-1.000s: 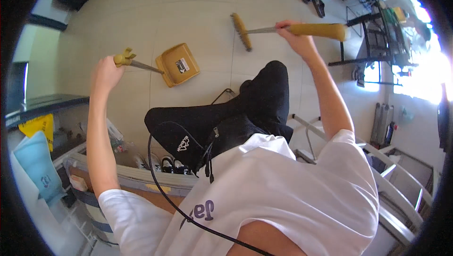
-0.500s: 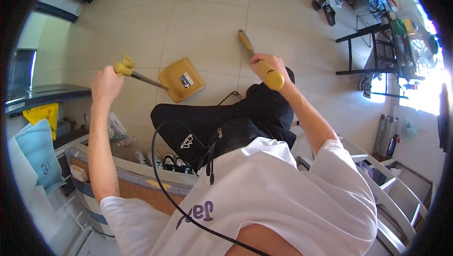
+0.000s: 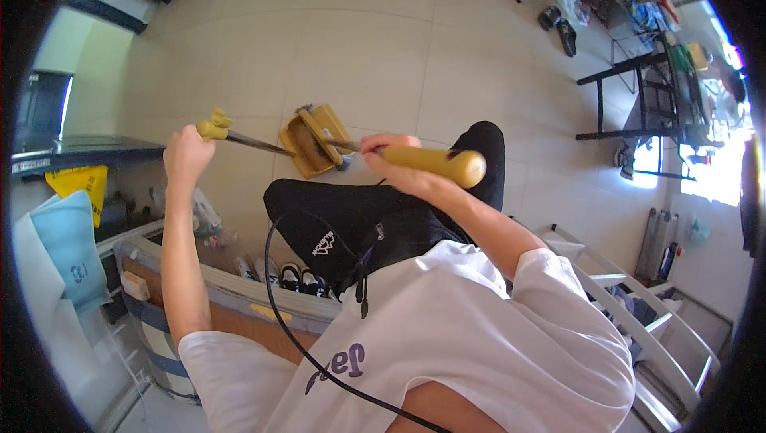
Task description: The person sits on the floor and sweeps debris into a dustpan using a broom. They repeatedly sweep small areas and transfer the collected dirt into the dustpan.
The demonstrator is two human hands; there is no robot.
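Left hand (image 3: 188, 155) holds dustpan (image 3: 308, 152), right hand (image 3: 399, 176) broom (image 3: 435, 164)

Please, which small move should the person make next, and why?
Perhaps raise the broom with the right hand, while the left hand steadies the dustpan: each hand grips one tool's handle, and the broom head covers part of the dustpan in this view.

My yellow dustpan (image 3: 308, 154), my yellow-handled broom (image 3: 435, 164), my white T-shirt (image 3: 495, 321) with purple lettering (image 3: 348, 360), my black trousers (image 3: 343, 208), pale-blue cloth (image 3: 70, 246), cream floor tiles (image 3: 367, 58)
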